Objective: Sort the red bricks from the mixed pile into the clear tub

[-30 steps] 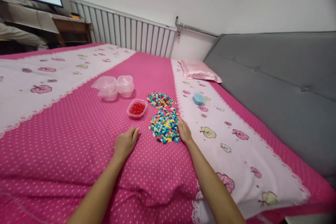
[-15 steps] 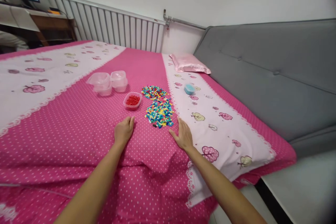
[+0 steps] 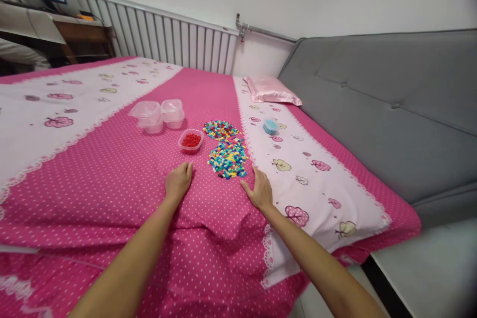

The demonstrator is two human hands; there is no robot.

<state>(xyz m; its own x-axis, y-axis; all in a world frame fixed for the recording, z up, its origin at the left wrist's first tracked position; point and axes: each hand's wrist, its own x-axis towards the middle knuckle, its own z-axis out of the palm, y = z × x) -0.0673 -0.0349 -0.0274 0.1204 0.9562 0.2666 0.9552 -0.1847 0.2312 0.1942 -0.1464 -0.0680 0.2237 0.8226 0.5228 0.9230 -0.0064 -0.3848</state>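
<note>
My left hand point(image 3: 179, 181) rests on the pink dotted bedspread with its fingers curled closed. The inside of the hand is hidden, so I cannot tell whether it holds anything. Just beyond it stands a clear plastic box point(image 3: 191, 153) of small red pieces point(image 3: 191, 140). My right hand point(image 3: 260, 188) lies open on the bedspread, fingers stretched forward and thumb apart, holding nothing. Ahead and to its left is a loose pile of small mixed-colour pieces point(image 3: 228, 158). A second multicoloured pile point(image 3: 220, 129) lies just behind that one, almost joining it.
Several clear plastic containers point(image 3: 149, 118) stand stacked at the left. A small container with light-blue contents point(image 3: 271, 126) sits on the white printed strip. Farther back are a pink pillow point(image 3: 272, 90) and a white radiator point(image 3: 160, 35). A grey padded headboard point(image 3: 383, 99) borders the right side.
My view has shifted slightly, moving the containers a little rightward in the picture. Both hands stay in nearly the same place and pose, and the piles look unchanged.
</note>
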